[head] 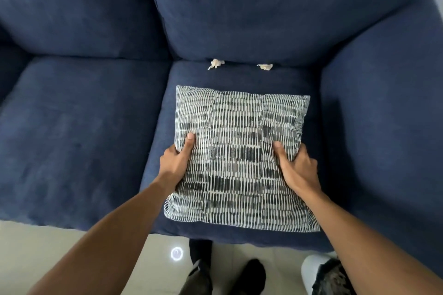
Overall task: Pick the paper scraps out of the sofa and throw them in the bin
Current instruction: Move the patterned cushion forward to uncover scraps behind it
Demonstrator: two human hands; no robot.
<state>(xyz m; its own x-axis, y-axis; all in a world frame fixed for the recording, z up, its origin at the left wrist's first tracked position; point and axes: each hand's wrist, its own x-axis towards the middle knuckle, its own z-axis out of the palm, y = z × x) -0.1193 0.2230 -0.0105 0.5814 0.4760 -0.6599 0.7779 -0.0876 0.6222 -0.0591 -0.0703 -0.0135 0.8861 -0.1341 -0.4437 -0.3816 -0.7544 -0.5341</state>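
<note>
Two crumpled white paper scraps lie in the crease between the sofa's right seat cushion and its backrest: one scrap [215,63] to the left, the other scrap [265,66] to the right. A black-and-white patterned throw pillow [237,158] lies flat on the right seat cushion in front of them. My left hand [176,163] grips the pillow's left edge, thumb on top. My right hand [296,167] grips its right edge the same way. A white bin [311,270] lined with a dark bag shows at the bottom right, partly hidden by my right arm.
The dark blue sofa [79,132] fills the view, with a left seat cushion and a thick right armrest [383,127]. Pale floor tiles [48,251] run along the bottom. My feet stand on the floor close to the sofa's front edge.
</note>
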